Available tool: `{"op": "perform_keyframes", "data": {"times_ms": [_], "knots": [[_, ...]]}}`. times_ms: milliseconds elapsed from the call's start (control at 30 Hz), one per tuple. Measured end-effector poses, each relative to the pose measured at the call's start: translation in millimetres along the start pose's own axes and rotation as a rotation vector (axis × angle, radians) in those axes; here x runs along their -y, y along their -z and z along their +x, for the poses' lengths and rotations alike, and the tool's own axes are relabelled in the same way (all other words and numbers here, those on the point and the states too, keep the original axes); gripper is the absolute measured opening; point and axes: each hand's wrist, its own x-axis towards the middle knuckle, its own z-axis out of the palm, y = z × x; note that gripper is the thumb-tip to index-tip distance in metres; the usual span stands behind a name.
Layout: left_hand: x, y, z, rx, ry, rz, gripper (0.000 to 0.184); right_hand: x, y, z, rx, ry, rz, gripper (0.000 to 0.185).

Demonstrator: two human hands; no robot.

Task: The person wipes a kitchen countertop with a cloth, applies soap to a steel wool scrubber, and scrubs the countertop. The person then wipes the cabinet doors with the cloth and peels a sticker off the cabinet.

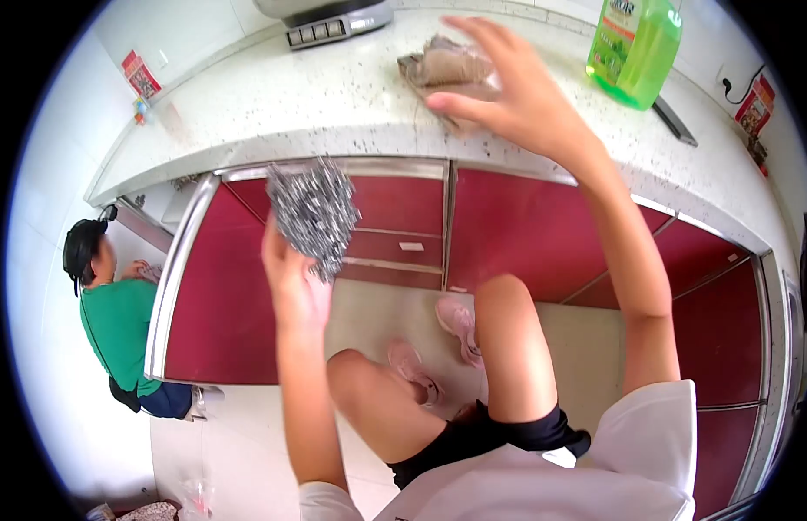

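In my left hand [292,280] is a silver-grey, glittering crumpled cloth [313,213], held up in front of the red cabinet fronts and below the counter edge. The fingers are wrapped behind it and partly hidden. My right hand [508,91] hovers above the counter with thumb and fingers spread apart. Just beside its palm lies a crumpled brownish-grey rag [447,71] on the speckled white countertop [351,100]. Part of the rag is hidden by the hand, and I cannot tell whether the fingers touch it.
A green bottle of liquid [634,52] stands at the right, next to a dark flat strip [674,120]. A grey appliance [321,22] sits at the back. One red cabinet door [221,295] hangs open at the left. Beyond it crouches a person in green [117,321].
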Motion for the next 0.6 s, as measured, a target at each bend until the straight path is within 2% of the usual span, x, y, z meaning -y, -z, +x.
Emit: {"op": "perform_keyframes", "data": {"times_ms": [33,67,133,167,200,267,333,367,433,467,533,567,600], "knots": [[-14.7,-3.6,19.2,-0.035,-0.058,0.154,0.041,-9.0,-18.9,13.2,0.075,-0.037,-0.073,0.088],[-26.4,-8.6,45.3,-0.06,-0.109,0.306,0.04,-13.3,-30.4,24.5,0.238,-0.123,-0.036,0.09],[-45.7,-27.3,93.7,0.0,-0.063,0.448,0.038,-14.8,-39.7,38.4,0.571,-0.315,-0.061,0.088],[-42.6,-27.0,121.2,0.025,-0.016,0.518,0.038,-6.9,-39.3,34.1,0.513,-0.283,-0.198,0.075],[-37.8,-25.9,146.9,0.046,0.031,0.588,0.038,-8.6,-39.0,27.9,0.445,-0.262,-0.173,0.059],[-18.6,-24.6,185.3,0.088,0.133,0.701,0.042,-4.1,-28.4,23.8,0.442,-0.304,-0.177,0.048],[9.7,-20.9,212.4,0.175,0.204,0.882,0.042,-2.1,-19.3,15.3,0.417,-0.3,-0.205,0.045],[20.2,-15.5,217.7,0.184,0.203,0.858,0.042,-3.2,-15.8,8.6,0.371,-0.251,-0.182,0.041],[31.8,-16.0,218.6,-0.044,-0.41,1.408,0.04,-1.9,-8.8,0.7,0.263,-0.147,-0.155,0.036],[35.0,-15.2,212.3,-0.055,-0.4,1.378,0.04,-0.5,-7.8,-1.6,0.284,-0.139,-0.179,0.036],[19.9,-29.0,182.0,-0.243,-0.704,1.34,0.035,7.1,-7.1,-3.8,0.149,-0.233,-0.088,0.036],[12.1,-37.9,164.4,-0.236,-0.703,1.332,0.035,7.3,-7.0,-5.6,0.149,-0.24,-0.097,0.036],[3.6,-46.8,143.3,-0.178,-0.639,1.163,0.034,6.2,-8.6,-5.5,0.094,-0.273,-0.052,0.036]]}}
